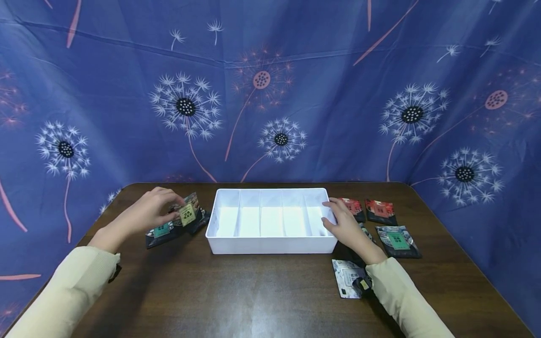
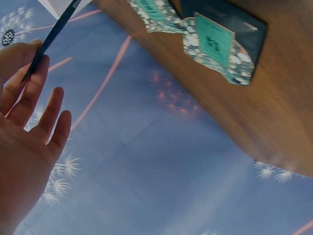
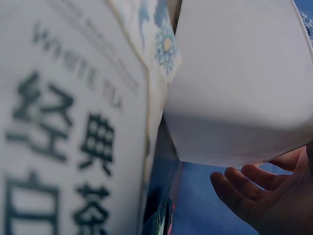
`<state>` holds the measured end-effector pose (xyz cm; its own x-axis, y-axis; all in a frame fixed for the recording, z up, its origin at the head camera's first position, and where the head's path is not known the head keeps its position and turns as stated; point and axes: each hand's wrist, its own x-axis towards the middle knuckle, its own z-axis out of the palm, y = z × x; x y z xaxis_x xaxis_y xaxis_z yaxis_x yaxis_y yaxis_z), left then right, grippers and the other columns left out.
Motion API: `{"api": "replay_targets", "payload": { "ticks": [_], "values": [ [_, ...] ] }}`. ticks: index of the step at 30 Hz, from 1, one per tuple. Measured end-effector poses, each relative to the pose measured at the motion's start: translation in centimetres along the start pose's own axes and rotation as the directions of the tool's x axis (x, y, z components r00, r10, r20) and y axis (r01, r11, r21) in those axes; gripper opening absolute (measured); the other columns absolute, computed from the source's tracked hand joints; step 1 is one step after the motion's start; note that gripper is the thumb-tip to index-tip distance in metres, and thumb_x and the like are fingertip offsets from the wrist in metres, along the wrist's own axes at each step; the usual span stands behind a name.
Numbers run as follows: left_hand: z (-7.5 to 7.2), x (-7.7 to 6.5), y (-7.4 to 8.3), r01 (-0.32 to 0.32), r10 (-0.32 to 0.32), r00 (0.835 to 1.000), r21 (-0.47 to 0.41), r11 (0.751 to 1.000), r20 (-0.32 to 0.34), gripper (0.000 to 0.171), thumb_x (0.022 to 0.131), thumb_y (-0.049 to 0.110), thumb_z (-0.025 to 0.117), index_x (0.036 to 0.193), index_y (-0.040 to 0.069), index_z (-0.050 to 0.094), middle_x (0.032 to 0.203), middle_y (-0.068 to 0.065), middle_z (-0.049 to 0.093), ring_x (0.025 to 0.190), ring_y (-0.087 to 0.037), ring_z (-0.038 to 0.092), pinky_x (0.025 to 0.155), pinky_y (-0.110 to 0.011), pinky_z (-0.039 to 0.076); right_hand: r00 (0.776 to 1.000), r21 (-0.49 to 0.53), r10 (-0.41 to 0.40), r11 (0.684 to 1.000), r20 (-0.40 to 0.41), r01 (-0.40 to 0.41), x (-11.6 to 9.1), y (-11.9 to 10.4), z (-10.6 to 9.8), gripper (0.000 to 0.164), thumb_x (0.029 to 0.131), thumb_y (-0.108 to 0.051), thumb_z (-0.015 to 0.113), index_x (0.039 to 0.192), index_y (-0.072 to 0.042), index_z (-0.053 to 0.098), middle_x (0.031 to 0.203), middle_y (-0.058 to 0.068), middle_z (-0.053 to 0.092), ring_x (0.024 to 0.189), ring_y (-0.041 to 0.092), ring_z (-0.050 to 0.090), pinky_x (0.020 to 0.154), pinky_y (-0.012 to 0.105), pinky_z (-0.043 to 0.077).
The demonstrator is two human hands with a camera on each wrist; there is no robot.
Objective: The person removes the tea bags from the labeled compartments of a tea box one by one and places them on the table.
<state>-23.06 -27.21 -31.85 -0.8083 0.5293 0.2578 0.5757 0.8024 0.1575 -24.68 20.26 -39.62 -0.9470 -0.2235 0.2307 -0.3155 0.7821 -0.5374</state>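
Observation:
My left hand (image 1: 157, 206) pinches a tea sachet with a yellow label (image 1: 187, 215) between thumb and fingers, above other dark sachets at the left. In the left wrist view this sachet (image 2: 51, 36) is seen edge-on, the other fingers loosely spread. A white box (image 1: 270, 245) with several compartments stands in the middle of the table. At its right end my right hand (image 1: 346, 226) rests over the rim, fingertips just inside. The right wrist view shows those fingers (image 3: 234, 188) loosely extended beside the white wall. The compartments look bare; their floors are partly hidden.
Under the left hand lies a green-labelled sachet (image 1: 161, 230). Right of the box are red sachets (image 1: 380, 211) and a green-labelled one (image 1: 398, 241). A white tea sachet (image 1: 347, 278) lies near the right wrist. A blue dandelion cloth (image 1: 321, 94) hangs behind the table.

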Motion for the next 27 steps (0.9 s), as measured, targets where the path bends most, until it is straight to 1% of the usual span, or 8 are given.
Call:
{"api": "replay_targets", "payload": {
  "ticks": [8, 12, 15, 18, 24, 27],
  "values": [
    [1.2, -1.3, -1.1, -0.053, 0.056, 0.998, -0.061, 0.997, 0.039, 0.025, 0.075, 0.007, 0.072, 0.097, 0.017, 0.067, 0.097, 0.004, 0.065, 0.106, -0.034, 0.051, 0.088, -0.056, 0.037, 1.0, -0.003, 0.002, 1.0, 0.003, -0.002, 0.1, -0.1, -0.1, 0.047, 0.086, -0.017, 0.058, 0.126, 0.004, 0.046, 0.137, 0.025, 0.033, 0.123, 0.043, 0.038, 0.098, 0.056, 0.034],
    [1.6, -1.8, -1.2, -0.065, 0.07, 0.996, -0.085, 0.994, 0.06, 0.026, 0.074, 0.006, 0.073, 0.096, 0.019, 0.066, 0.096, 0.007, 0.064, 0.103, -0.03, 0.053, 0.085, -0.052, 0.041, 1.0, -0.007, 0.001, 1.0, 0.001, -0.001, 0.1, 0.0, 0.0, 0.047, 0.086, -0.017, 0.058, 0.127, 0.004, 0.046, 0.137, 0.025, 0.033, 0.123, 0.044, 0.038, 0.097, 0.056, 0.035],
    [1.9, -2.2, -1.2, -0.052, 0.061, 0.994, -0.104, 0.993, 0.087, 0.027, 0.074, 0.006, 0.072, 0.096, 0.02, 0.066, 0.096, 0.009, 0.064, 0.102, -0.028, 0.054, 0.083, -0.049, 0.044, 1.0, -0.016, -0.004, 1.0, -0.006, 0.004, 0.1, 0.1, 0.1, 0.046, 0.086, -0.017, 0.058, 0.126, 0.004, 0.046, 0.137, 0.025, 0.033, 0.123, 0.044, 0.039, 0.097, 0.056, 0.036],
    [2.0, -2.5, -1.1, -0.027, 0.042, 0.991, -0.123, 0.992, 0.125, 0.026, 0.075, 0.007, 0.072, 0.096, 0.021, 0.066, 0.096, 0.01, 0.064, 0.103, -0.027, 0.053, 0.084, -0.048, 0.044, 1.0, -0.022, -0.006, 1.0, -0.007, 0.006, 0.1, 0.1, 0.1, 0.046, 0.086, -0.017, 0.058, 0.126, 0.004, 0.047, 0.137, 0.025, 0.034, 0.123, 0.044, 0.039, 0.096, 0.056, 0.036],
    [2.0, -2.8, -1.4, 0.015, 0.019, 0.978, -0.163, 0.987, 0.21, 0.026, 0.075, 0.009, 0.072, 0.093, 0.026, 0.065, 0.098, 0.009, 0.063, 0.108, -0.031, 0.051, 0.087, -0.051, 0.042, 1.0, -0.025, 0.003, 1.0, -0.004, -0.003, 0.1, 0.1, 0.2, 0.047, 0.086, -0.017, 0.058, 0.127, 0.003, 0.046, 0.137, 0.025, 0.033, 0.124, 0.043, 0.038, 0.097, 0.056, 0.035],
    [2.3, -2.9, -1.6, 0.016, 0.022, 0.973, -0.163, 0.987, 0.231, 0.025, 0.074, 0.01, 0.072, 0.092, 0.027, 0.064, 0.097, 0.011, 0.063, 0.106, -0.029, 0.051, 0.086, -0.049, 0.043, 1.0, -0.027, 0.008, 1.0, -0.003, -0.008, 0.1, 0.1, 0.2, 0.047, 0.086, -0.018, 0.058, 0.127, 0.003, 0.046, 0.138, 0.025, 0.033, 0.124, 0.043, 0.037, 0.097, 0.056, 0.035]
  ]
}}
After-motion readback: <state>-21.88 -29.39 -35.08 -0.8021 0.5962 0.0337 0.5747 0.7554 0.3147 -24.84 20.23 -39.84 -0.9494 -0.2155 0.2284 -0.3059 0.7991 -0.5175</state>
